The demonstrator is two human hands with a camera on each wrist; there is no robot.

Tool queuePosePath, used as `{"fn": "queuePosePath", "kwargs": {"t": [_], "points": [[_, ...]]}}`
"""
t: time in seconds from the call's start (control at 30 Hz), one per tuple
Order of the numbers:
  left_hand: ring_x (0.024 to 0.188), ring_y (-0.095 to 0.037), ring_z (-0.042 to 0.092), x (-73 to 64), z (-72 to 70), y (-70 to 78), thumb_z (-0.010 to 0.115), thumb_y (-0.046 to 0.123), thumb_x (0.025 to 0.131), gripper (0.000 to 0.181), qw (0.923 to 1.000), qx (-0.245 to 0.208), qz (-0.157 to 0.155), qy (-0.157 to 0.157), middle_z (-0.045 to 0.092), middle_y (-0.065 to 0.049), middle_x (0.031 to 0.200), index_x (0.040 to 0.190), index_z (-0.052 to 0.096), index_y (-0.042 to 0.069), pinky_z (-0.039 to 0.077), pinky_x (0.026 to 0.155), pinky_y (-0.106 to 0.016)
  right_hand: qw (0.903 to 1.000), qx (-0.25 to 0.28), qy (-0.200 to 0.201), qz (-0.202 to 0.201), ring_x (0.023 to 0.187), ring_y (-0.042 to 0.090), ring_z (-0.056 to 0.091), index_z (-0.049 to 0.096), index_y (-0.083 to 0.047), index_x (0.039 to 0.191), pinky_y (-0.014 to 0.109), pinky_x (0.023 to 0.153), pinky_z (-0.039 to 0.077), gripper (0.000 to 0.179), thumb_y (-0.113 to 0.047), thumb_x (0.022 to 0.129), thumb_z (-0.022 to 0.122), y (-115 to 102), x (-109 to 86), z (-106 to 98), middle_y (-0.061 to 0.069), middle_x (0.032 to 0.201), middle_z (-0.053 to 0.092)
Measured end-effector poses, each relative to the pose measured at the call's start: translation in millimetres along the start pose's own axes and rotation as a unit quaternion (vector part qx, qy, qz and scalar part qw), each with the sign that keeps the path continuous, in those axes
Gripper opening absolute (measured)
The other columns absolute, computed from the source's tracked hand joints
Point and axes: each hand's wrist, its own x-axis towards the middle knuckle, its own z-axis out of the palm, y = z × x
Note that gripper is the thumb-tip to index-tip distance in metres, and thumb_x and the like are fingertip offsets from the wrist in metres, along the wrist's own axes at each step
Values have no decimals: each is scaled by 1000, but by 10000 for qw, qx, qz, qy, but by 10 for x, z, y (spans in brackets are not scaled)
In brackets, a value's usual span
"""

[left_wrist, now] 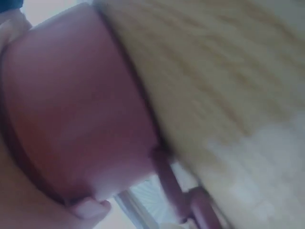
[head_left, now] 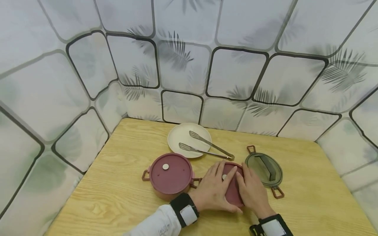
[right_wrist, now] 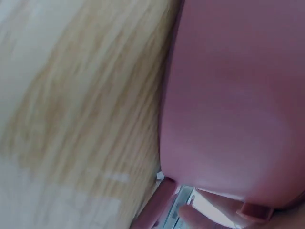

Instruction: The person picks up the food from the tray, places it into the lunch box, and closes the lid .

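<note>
A dark red pot lid (head_left: 232,191) with a pale round knob sits on a pink pot (left_wrist: 81,105), between both hands. My left hand (head_left: 215,190) spans the lid from the left, its fingers spread across the top and the thumb at the near rim. A fingertip (left_wrist: 90,208) bends over the rim onto the pot's side. My right hand (head_left: 254,193) holds the lid's right edge, the thumb on top and the fingers along the outside. The pot's wall (right_wrist: 233,105) rises close by in the right wrist view, its base on the table.
Left of the hands stands another red pot (head_left: 171,178) with its lid on. Behind lie a white plate (head_left: 174,141) and metal tongs (head_left: 217,154) partly across it. A green oval dish (head_left: 260,170) with brown handles lies on the right. Patterned walls border the wooden table (head_left: 118,177).
</note>
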Motion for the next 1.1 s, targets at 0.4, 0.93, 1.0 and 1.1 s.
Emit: {"fn": "queuePosePath", "kwargs": {"t": [0.4,0.93,1.0,1.1], "points": [[132,-38,10,27,51,133,27,98,54,125,9960,610,-631,-147,8,-25,148,147,-2,19,34,98,-47,9985,-487,175,-193,112,42,43,33,1,137,65,85,35,60,-45,100,21,-13,3,37,26,127,46],[131,-29,18,-86,-71,45,52,89,53,131,9834,-1461,-1057,177,5,-17,150,144,-13,22,42,91,-51,9816,-857,294,-1682,121,32,38,36,0,136,53,98,33,53,-37,99,33,-33,119,61,19,135,42],[127,-28,25,-84,-59,47,52,90,53,130,9824,-1513,-1090,118,8,-15,150,144,-13,24,46,83,-50,9822,-837,322,-1650,120,32,39,38,0,136,53,97,34,53,-38,99,34,-26,122,54,19,133,43],[121,-27,31,-69,-27,61,52,90,52,128,9840,-1420,-1080,47,14,-14,147,145,-10,26,48,72,-48,9837,-726,363,-1602,122,31,37,38,-2,136,54,99,31,52,-38,98,36,-5,87,45,17,135,42]]}}
